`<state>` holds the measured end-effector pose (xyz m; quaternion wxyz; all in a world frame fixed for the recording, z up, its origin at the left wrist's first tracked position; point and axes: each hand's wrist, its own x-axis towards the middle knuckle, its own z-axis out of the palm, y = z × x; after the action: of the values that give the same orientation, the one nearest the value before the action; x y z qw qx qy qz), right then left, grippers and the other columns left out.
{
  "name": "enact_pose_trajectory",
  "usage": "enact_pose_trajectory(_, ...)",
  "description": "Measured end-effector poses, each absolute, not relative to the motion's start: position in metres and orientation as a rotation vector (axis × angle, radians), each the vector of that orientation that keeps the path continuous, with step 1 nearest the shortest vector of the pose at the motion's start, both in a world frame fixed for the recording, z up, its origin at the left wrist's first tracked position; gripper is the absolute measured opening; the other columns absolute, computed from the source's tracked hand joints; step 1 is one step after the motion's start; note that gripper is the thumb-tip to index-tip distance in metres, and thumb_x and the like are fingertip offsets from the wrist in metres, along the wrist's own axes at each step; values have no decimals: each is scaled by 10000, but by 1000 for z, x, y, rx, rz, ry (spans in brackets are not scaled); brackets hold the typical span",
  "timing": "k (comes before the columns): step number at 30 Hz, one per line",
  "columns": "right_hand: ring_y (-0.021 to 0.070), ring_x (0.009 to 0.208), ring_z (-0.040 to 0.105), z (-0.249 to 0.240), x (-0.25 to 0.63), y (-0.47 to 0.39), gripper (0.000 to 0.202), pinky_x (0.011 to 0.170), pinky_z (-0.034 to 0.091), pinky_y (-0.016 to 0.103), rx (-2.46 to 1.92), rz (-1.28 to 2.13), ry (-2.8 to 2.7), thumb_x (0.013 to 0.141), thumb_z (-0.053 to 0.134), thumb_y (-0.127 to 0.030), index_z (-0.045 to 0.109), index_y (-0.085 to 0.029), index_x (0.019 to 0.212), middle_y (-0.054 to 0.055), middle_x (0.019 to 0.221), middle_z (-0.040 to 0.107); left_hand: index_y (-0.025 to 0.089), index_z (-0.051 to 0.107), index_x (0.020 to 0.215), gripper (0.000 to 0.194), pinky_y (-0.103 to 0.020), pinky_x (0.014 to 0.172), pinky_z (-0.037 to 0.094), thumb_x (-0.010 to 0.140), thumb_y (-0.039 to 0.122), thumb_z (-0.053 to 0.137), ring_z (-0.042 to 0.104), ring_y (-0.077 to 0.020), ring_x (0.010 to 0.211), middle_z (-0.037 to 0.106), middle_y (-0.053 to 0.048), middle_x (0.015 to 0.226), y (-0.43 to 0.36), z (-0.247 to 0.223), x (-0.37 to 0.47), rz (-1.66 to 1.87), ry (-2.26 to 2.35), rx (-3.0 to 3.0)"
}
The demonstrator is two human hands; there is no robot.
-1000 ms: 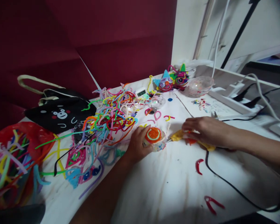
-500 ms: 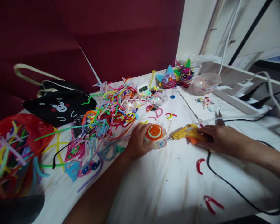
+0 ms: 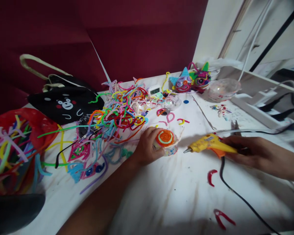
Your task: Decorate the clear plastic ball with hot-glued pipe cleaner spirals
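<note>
My left hand (image 3: 149,147) is closed around a clear plastic ball (image 3: 171,150) dotted with colourful bits. On the ball's top sits an orange coil with a pale green ring (image 3: 165,137). My right hand (image 3: 257,155) has its fingers around the rear end of a yellow hot glue gun (image 3: 205,143) with an orange trigger. The gun's metal nozzle points left toward the ball, a small gap apart from it. Shadow and blur hide part of the right-hand grip. Red curved pieces (image 3: 212,178) lie on the white table near the gun.
A tangle of pipe cleaners (image 3: 122,111) spreads behind my left hand. Further left are a red bag (image 3: 39,122) and a black bag (image 3: 68,104). Two decorated figures (image 3: 182,83) stand at the back. Pliers (image 3: 236,127), a clear bowl (image 3: 222,89), a power strip (image 3: 264,111) and cords lie right.
The glue gun's nozzle has drawn away from the ball, and my right hand has moved right, toward the gun's rear end. My left hand keeps the ball. The view has shifted slightly.
</note>
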<state>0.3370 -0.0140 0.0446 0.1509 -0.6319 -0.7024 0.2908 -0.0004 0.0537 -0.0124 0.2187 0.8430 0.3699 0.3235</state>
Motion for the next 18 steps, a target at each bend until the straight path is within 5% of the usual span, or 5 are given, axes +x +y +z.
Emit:
enact_pose_trajectory(3,320,885,734,43,341,-24,569,702,631,371,-1758,1092,-1786,680,681,-659,739,-260,1081,130,1087,765,174,506,1274,629,-500,1109,374,660,224,634,488,-342,1284,540,-160,1347,52,-14,0,917,1054,2345)
enact_pose_trajectory(14,340,1132,661,46,330,-38,573,932,567,416,-1683,994,-1569,627,788,-582,710,-417,1170,17,1252,715,124,504,1233,613,-454,1022,481,636,168,632,589,-308,1164,608,-168,1221,47,-8,4,931,1056,2282)
enact_pose_trajectory(18,335,990,706,48,330,-34,517,788,633,403,-1600,921,-1750,734,707,-567,677,-408,1225,31,1166,741,132,453,1310,699,-477,1081,444,639,184,641,534,-323,1249,556,-176,1296,45,-9,5,954,1035,2283)
